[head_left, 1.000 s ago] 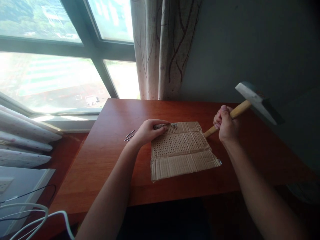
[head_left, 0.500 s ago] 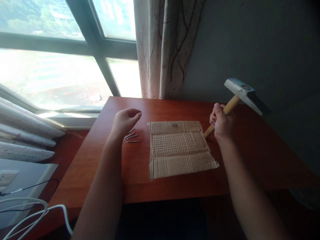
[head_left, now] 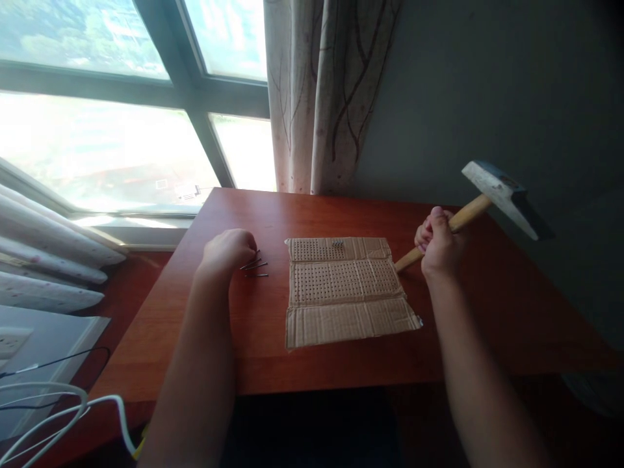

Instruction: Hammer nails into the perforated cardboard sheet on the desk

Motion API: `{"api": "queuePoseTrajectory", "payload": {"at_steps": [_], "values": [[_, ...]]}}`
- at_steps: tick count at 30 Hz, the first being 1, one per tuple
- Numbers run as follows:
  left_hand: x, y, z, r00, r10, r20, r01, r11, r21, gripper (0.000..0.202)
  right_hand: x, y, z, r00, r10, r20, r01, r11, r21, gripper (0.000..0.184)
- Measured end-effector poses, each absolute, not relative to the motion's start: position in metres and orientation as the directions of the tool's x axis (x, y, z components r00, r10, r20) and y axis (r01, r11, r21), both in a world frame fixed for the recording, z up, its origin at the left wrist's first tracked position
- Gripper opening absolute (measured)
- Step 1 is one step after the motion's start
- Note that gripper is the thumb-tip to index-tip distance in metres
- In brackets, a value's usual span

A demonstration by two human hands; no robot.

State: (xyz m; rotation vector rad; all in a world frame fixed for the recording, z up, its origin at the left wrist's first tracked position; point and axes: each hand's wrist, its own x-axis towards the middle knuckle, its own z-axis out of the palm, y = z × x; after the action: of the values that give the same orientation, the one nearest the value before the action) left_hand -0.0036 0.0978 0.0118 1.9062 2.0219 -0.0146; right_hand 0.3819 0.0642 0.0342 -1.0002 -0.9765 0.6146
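A flat sheet of cardboard (head_left: 341,292) pricked with rows of small holes lies on the red-brown wooden table (head_left: 273,351). A few nails (head_left: 338,243) stand in its far strip. My right hand (head_left: 439,246) is closed round the wooden handle of a hammer (head_left: 502,194), whose metal head is raised to the right, above the table. My left hand (head_left: 227,250) rests left of the cardboard with its fingers curled down, their tips pinching at several loose nails (head_left: 257,266) that lie on the table.
A window (head_left: 112,97) and a patterned curtain (head_left: 322,91) stand behind the table, with a grey wall (head_left: 487,84) to the right. White cables (head_left: 63,416) and a wall socket (head_left: 12,341) are at lower left.
My left hand left the cardboard's far edge, swung left and came down on the loose nails. The hammer stayed raised in my right hand, shifting only slightly.
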Motion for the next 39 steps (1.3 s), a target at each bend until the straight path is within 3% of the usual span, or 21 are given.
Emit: {"api": "queuePoseTrajectory", "payload": {"at_steps": [3, 5, 8, 11, 15, 24, 39], "values": [[0.002, 0.098, 0.012, -0.05, 0.982, -0.184, 0.966, 0.094, 0.243, 0.007, 0.381, 0.063, 0.035, 0.44, 0.81, 0.388, -0.008, 0.435, -0.9, 0.047], [0.011, 0.095, 0.015, -0.055, 0.998, 0.031, 0.905, 0.036, 0.425, 0.008, 0.38, 0.063, 0.035, 0.429, 0.812, 0.396, -0.005, 0.44, -0.898, 0.048], [0.037, 0.088, 0.025, -0.087, 0.953, 0.291, 0.584, -0.188, 0.79, 0.009, 0.38, 0.063, 0.035, 0.423, 0.812, 0.402, 0.012, 0.438, -0.899, 0.049], [0.071, 0.076, 0.038, 0.036, 0.943, 0.33, 0.227, -0.329, 0.917, 0.015, 0.381, 0.064, 0.035, 0.412, 0.819, 0.399, 0.025, 0.428, -0.904, 0.049], [0.104, 0.064, 0.043, 0.167, 0.925, 0.34, 0.119, -0.361, 0.925, 0.015, 0.384, 0.064, 0.033, 0.408, 0.817, 0.408, 0.033, 0.433, -0.901, 0.05], [0.114, 0.068, 0.027, 0.217, 0.909, 0.356, 0.288, -0.408, 0.866, 0.012, 0.383, 0.062, 0.034, 0.412, 0.815, 0.407, 0.009, 0.443, -0.896, 0.05], [0.113, 0.069, 0.023, 0.236, 0.91, 0.341, 0.36, -0.408, 0.839, 0.011, 0.383, 0.058, 0.035, 0.408, 0.809, 0.423, 0.05, 0.442, -0.895, 0.051]]}}
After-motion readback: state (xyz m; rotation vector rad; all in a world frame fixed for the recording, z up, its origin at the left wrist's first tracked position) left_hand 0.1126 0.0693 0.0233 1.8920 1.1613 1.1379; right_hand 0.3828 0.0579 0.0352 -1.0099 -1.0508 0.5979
